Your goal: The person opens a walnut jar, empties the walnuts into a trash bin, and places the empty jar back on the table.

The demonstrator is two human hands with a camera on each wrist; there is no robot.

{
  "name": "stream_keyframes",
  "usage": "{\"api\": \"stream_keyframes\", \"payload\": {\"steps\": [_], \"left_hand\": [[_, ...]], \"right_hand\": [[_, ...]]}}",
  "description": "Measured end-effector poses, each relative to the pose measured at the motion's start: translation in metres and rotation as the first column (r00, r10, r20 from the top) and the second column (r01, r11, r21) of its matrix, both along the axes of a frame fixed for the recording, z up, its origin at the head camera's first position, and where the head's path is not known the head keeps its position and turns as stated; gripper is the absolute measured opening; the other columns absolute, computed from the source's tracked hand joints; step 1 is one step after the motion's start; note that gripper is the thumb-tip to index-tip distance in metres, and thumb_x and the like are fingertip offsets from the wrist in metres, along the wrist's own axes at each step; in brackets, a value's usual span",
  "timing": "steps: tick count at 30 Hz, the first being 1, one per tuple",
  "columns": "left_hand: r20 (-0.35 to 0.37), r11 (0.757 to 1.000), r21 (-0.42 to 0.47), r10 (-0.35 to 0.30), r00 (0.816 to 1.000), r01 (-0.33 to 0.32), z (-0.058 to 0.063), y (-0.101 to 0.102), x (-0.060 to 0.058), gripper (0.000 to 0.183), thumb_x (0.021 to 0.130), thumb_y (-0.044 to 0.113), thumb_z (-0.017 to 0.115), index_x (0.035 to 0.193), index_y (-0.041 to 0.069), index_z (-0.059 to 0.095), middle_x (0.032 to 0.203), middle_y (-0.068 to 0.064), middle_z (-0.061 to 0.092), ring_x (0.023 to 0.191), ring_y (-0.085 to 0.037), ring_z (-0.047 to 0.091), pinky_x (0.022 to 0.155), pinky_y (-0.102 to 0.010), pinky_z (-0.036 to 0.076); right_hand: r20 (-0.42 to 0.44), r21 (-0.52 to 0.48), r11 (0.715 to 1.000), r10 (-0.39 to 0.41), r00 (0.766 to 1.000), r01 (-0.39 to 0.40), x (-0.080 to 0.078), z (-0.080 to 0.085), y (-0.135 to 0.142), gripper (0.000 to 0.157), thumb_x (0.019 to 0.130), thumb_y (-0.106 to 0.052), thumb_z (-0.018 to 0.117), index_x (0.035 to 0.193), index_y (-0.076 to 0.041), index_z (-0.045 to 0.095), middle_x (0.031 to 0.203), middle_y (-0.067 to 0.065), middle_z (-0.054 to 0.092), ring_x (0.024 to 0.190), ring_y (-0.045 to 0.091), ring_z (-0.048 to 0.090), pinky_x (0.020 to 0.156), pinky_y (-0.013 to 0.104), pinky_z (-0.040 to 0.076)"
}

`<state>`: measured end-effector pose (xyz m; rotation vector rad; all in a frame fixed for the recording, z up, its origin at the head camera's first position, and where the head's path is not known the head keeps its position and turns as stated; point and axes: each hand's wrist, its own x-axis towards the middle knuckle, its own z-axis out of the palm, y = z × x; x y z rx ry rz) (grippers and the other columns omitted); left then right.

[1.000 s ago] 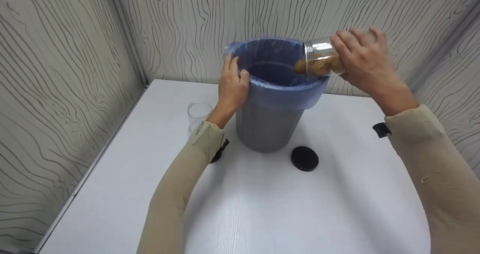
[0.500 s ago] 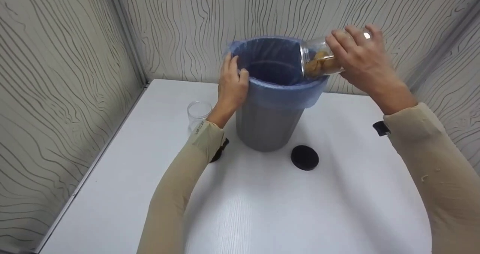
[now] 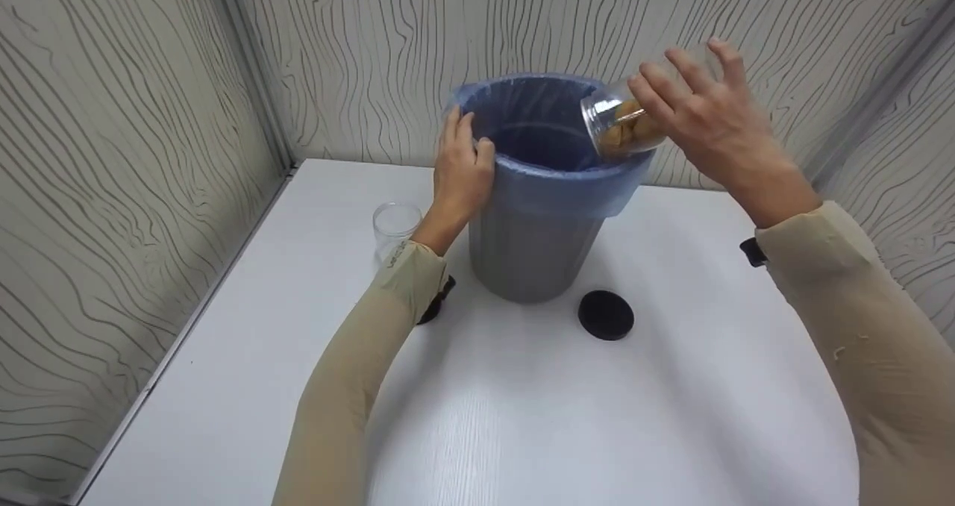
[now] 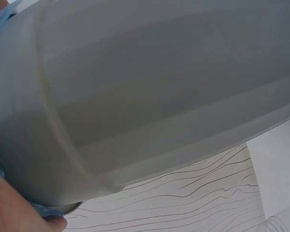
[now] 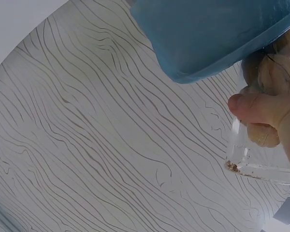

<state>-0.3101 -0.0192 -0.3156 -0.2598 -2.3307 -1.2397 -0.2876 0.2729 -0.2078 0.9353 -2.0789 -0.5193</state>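
A grey trash bin (image 3: 533, 248) with a blue liner (image 3: 571, 192) folded over its rim stands upright on the white table. My left hand (image 3: 464, 166) grips the bin's left rim, fingers over the edge; the left wrist view shows mostly the bin's ribbed side (image 4: 150, 92). At the right rim, my right hand (image 3: 705, 114) holds a clear jar (image 3: 597, 110) tipped on its side, mouth lowered toward the bin's inside. Several round brown, nut-like pieces (image 5: 275, 75) lie in the jar toward its mouth. Brown crumbs (image 5: 233, 166) cling near its base. My right thumb presses along the jar wall.
A black round lid (image 3: 606, 315) lies on the table (image 3: 537, 416) in front of the bin. To the left stands a clear jar (image 3: 397, 222), partly behind my left sleeve (image 3: 358, 364). A second black item (image 3: 431, 310) shows beside that sleeve. Patterned walls (image 3: 358, 58) enclose the back and sides.
My right hand has moved left and tipped the jar's mouth further down over the bin. A brown piece that stuck out of the mouth no longer shows there. My left hand has stayed still.
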Motion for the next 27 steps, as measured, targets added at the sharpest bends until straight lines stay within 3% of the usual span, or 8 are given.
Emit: {"api": "stream_keyframes", "payload": {"steps": [6,16,27], "left_hand": [[-0.019,1.0,0.002,-0.005,1.0,0.005,-0.0021,0.0016,-0.0009,0.053,0.094,0.022,0.033,0.142,0.0,0.037,0.153,-0.011,0.022,0.14,-0.022,0.02,0.11,-0.034,0.022],[-0.023,1.0,-0.006,0.0,1.0,0.0,-0.0015,0.0031,-0.0014,0.053,0.094,0.022,0.035,0.142,0.0,0.037,0.154,-0.011,0.022,0.141,-0.021,0.019,0.11,-0.031,0.02],[-0.018,1.0,-0.005,0.008,1.0,-0.008,-0.0011,0.0007,-0.0033,0.052,0.094,0.021,0.036,0.142,0.001,0.038,0.153,-0.011,0.023,0.14,-0.021,0.019,0.11,-0.03,0.019]], "right_hand": [[-0.012,0.007,0.999,-0.031,0.999,0.031,0.0005,-0.003,-0.0026,0.083,0.062,0.009,0.078,0.135,-0.004,0.042,0.132,0.017,0.047,0.121,0.039,0.042,0.101,0.059,0.023],[-0.025,0.01,0.997,-0.079,0.997,0.079,0.0024,-0.0045,0.0004,0.08,0.064,0.005,0.079,0.135,-0.002,0.041,0.133,0.019,0.046,0.12,0.04,0.042,0.096,0.059,0.027],[-0.05,0.004,1.0,-0.031,0.998,0.031,0.0001,-0.0032,0.0,0.076,0.067,0.012,0.072,0.135,-0.004,0.041,0.134,0.017,0.045,0.123,0.039,0.039,0.099,0.059,0.025]]}}
